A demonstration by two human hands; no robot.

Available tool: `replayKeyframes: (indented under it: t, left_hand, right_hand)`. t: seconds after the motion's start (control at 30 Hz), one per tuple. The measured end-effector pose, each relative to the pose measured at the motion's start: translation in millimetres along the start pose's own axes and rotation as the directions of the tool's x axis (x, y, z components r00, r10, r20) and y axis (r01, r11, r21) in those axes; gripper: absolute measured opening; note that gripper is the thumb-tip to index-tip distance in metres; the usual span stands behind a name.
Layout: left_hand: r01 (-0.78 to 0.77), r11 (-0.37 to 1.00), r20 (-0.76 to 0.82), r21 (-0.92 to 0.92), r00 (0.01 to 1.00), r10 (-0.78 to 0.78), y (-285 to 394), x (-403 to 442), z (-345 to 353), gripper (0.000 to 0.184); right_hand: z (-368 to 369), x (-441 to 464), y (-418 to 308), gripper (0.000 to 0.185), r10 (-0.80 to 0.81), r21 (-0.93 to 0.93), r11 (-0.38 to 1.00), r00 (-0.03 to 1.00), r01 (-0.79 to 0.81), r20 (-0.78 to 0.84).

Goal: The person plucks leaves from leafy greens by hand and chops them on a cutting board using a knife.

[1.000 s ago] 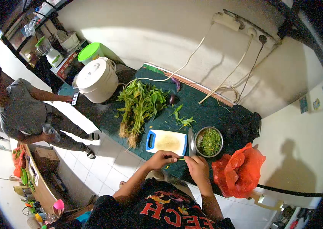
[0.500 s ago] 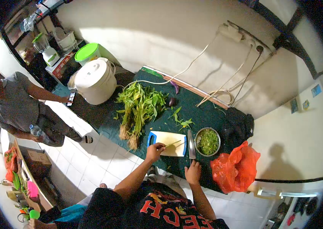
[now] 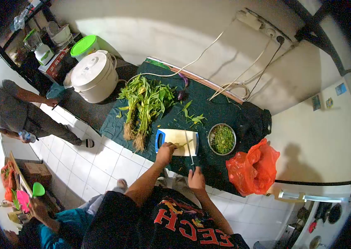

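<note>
My left hand (image 3: pixel 166 152) pinches a thin green stem (image 3: pixel 185 143) on a white cutting board (image 3: pixel 170 135) with a blue edge and handle. In my right hand (image 3: pixel 196 179) is the dark handle of a knife (image 3: pixel 189 145); its blade stands across the stem near the board's right side. Just right of the board sits a metal bowl (image 3: pixel 235 143) with chopped greens (image 3: pixel 223 138) in it. Behind the board, a bunch of leafy greens (image 3: pixel 148 101) lies with its roots toward me. A few loose leafy sprigs (image 3: pixel 192 116) rest on the dark green tabletop.
A red plastic bag (image 3: pixel 253 168) stands at the counter's right. Toward the back are an eggplant (image 3: pixel 181 95), a white rice cooker (image 3: pixel 94 79) and its cord. One person (image 3: pixel 19 110) stands at left with a bottle; another (image 3: pixel 57 224) is at lower left near pink and green items.
The knife has moved left from beside the board to over the stem, with my right hand. The standing person has shifted left. My view has tilted slightly.
</note>
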State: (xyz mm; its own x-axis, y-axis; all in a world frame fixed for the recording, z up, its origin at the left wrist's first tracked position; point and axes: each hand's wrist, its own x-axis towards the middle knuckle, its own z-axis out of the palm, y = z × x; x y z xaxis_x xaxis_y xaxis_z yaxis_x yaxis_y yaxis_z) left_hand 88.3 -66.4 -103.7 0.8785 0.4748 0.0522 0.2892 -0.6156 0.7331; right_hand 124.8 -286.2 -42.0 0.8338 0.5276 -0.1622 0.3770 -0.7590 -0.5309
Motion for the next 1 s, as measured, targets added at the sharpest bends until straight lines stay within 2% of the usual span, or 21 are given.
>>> replayKeyframes:
  t: [0.07,0.1,0.13,0.17,0.23,0.3,0.33,0.43,0.47,0.53,0.57,0.6,0.63,0.67,0.7,0.73,0.87,0.93,1.0]
  left_hand:
    - [0.001,0.999,0.040,0.052,0.999,-0.003,0,2,-3,0.018]
    - [-0.028,0.999,0.052,0.045,0.998,0.025,-3,3,-4,0.019]
    - [-0.055,0.998,0.064,0.037,0.997,0.053,-5,3,-4,0.019]
    - [-0.055,0.998,0.065,0.037,0.997,0.053,-8,4,-4,0.019]
    - [-0.162,0.982,0.105,0.096,0.983,0.152,-14,6,-3,0.022]
    - [-0.185,0.974,0.149,0.133,0.975,0.165,-18,7,-3,0.023]
    - [-0.208,0.963,0.191,0.172,0.966,0.175,-18,7,-4,0.024]
    - [-0.239,0.964,0.155,0.118,0.963,0.220,-21,2,-10,0.028]
    - [-0.240,0.963,0.154,0.122,0.963,0.220,-22,0,-12,0.028]
    - [-0.271,0.954,0.019,0.131,0.962,0.271,-21,-6,-18,0.029]
    - [-0.276,0.952,0.027,0.131,0.961,0.275,-20,-9,-21,0.029]
    - [-0.060,0.998,0.019,-0.002,0.998,0.060,-17,-10,-25,0.027]
    - [0.163,0.978,0.041,-0.133,0.987,-0.159,-14,-11,-29,0.024]
    - [0.160,0.978,0.047,-0.134,0.987,-0.155,-14,-10,-34,0.024]
    - [-0.003,0.995,0.053,0.097,0.999,-0.002,-19,-11,-37,0.020]
    - [-0.168,0.933,0.090,0.318,0.985,0.147,-23,-10,-38,0.016]
    - [-0.190,0.925,0.050,0.330,0.982,0.184,-21,0,-32,0.013]
    - [-0.205,0.916,0.036,0.346,0.978,0.205,-21,8,-25,0.013]
    - [-0.221,0.902,0.057,0.370,0.975,0.216,-25,15,-19,0.013]
  right_hand:
    - [3,3,-11,0.042,0.144,-0.100,0.987,0.976,-0.129,0.164]
    - [10,4,-10,0.041,0.003,-0.079,0.997,0.997,0.002,0.074]
    - [14,5,-7,0.041,0.002,-0.079,0.997,0.997,0.004,0.074]
    - [18,6,-4,0.040,0.006,-0.102,0.995,0.994,0.005,0.110]
    - [19,10,-7,0.040,0.017,-0.126,0.992,0.989,0.001,0.144]
    - [23,14,-7,0.039,0.139,-0.221,0.972,0.954,-0.080,0.264]
    - [28,16,-5,0.039,0.139,-0.221,0.972,0.954,-0.080,0.264]
    - [34,22,-12,0.039,0.158,-0.171,0.979,0.951,-0.114,0.267]
    - [33,27,-14,0.039,0.115,-0.136,0.987,0.962,-0.084,0.245]
    - [28,36,-24,0.040,0.080,-0.096,0.994,0.972,-0.060,0.222]
    - [25,42,-27,0.041,0.064,-0.097,0.994,0.971,-0.042,0.232]
    - [20,47,-32,0.042,0.048,-0.101,0.995,0.969,-0.024,0.241]
    - [15,48,-36,0.042,0.046,-0.110,0.994,0.973,-0.021,0.227]
    - [10,45,-38,0.042,0.053,-0.110,0.994,0.973,-0.028,0.224]
    - [6,43,-39,0.040,0.020,-0.077,0.997,0.979,-0.004,0.202]
    - [1,41,-40,0.038,-0.014,-0.046,0.999,0.984,0.023,0.178]
    - [-3,15,-38,0.046,-0.003,-0.074,0.997,0.978,0.019,0.207]
    - [2,4,-36,0.032,0.026,-0.108,0.994,0.989,-0.010,0.142]
    - [7,-1,-31,0.032,0.075,-0.086,0.995,0.977,-0.059,0.202]
